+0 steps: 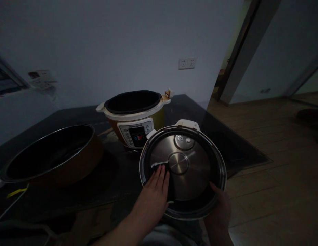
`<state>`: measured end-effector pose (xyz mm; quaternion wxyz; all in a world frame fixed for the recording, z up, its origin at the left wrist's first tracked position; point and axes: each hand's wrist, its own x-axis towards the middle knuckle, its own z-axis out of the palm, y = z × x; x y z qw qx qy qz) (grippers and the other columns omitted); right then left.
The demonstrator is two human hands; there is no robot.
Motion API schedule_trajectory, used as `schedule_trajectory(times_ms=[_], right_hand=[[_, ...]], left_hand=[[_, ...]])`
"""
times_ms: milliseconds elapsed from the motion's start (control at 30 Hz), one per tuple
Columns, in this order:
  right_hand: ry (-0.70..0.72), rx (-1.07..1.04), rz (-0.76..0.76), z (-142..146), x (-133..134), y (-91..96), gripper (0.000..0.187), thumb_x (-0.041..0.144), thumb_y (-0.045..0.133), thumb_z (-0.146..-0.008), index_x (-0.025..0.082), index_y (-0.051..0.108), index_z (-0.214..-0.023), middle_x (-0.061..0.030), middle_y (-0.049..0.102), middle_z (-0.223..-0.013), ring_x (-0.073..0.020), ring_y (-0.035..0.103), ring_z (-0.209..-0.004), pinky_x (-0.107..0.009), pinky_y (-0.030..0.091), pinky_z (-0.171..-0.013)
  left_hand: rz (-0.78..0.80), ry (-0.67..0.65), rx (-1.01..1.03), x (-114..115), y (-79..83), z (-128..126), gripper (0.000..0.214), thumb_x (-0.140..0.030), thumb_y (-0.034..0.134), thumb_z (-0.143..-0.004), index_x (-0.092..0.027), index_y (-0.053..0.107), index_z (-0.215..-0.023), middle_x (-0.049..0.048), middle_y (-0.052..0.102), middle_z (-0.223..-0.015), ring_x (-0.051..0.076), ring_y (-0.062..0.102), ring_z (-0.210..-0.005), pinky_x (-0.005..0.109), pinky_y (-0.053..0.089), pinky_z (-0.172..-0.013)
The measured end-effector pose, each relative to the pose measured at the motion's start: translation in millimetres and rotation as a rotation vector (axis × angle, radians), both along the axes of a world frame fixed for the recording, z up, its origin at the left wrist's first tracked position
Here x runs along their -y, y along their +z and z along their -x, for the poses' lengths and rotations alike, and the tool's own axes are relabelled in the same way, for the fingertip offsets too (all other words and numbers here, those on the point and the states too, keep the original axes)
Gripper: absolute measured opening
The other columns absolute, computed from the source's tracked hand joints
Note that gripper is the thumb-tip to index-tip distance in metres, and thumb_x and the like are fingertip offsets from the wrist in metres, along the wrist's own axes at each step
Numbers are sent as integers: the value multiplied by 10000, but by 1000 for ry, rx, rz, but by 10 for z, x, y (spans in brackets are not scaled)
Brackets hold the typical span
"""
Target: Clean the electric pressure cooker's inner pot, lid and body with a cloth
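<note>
I'm watching the cooker (134, 118) stand far, its lid (193, 160) near right, underside up. The right hand (221, 205) grips the lid's rim; the left hand (157, 188) lies flat, fingers outstretched, pressing what seems, in this gloom, a dark cloth (171, 188). Hard, lopsided pressure could twist the lid loose.
</note>
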<state>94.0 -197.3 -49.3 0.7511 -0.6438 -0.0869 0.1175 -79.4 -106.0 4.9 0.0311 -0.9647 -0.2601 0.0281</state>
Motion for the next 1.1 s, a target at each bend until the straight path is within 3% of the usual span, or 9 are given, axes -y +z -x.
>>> schedule_trajectory(times_ms=[233, 467, 600, 733, 967, 1100], right_hand=[[13, -121, -71, 2, -27, 83, 129, 311, 643, -618, 201, 665, -680, -51, 679, -866, -283, 569, -999, -402, 439, -849], [134, -291, -184, 37, -55, 183, 362, 327, 636, -679, 210, 679, -1019, -34, 709, -949, -259, 644, -942, -382, 501, -781], [119, -310, -197, 30, -68, 196, 385, 315, 656, -650, 181, 681, -1010, -44, 713, -897, -253, 662, -870, -371, 511, -747], [119, -274, -175, 16, -59, 163, 333, 327, 651, -656, 183, 685, -955, -55, 720, -913, -259, 665, -890, -377, 512, -769], [149, -180, -118, -12, -55, 95, 370, 365, 596, -724, 173, 682, -1028, -85, 712, -1005, -295, 624, -1021, -431, 491, -834], [87, -34, -43, -53, -28, 54, 252, 342, 655, -628, 184, 706, -817, -64, 700, -919, -303, 576, -1070, -443, 430, -914]], left_hand=[[274, -326, 54, 140, 90, 88, 743, -432, 540, -881, -60, 285, -1470, 182, 219, -1552, 261, 186, -1447, 419, 198, -1185], [411, -476, 101, 106, 115, -152, 754, -374, 526, -882, -45, 216, -1485, 173, 179, -1575, 215, 126, -1465, 353, 190, -1188], [453, -490, 118, 68, 177, -342, 796, -325, 544, -867, -41, 149, -1498, 182, 185, -1575, 209, 132, -1465, 341, 212, -1185], [427, -529, 122, 11, 262, -577, 719, -320, 482, -901, -29, 180, -1485, 177, 187, -1577, 194, 89, -1470, 337, 182, -1195], [194, -499, 144, -161, 312, -958, 791, -358, 541, -879, -7, 162, -1478, 174, 146, -1588, 220, 53, -1474, 340, 138, -1196], [64, -434, 154, -302, 334, -1037, 826, -370, 569, -867, -16, 147, -1484, 164, 125, -1595, 236, 58, -1476, 356, 123, -1195]])
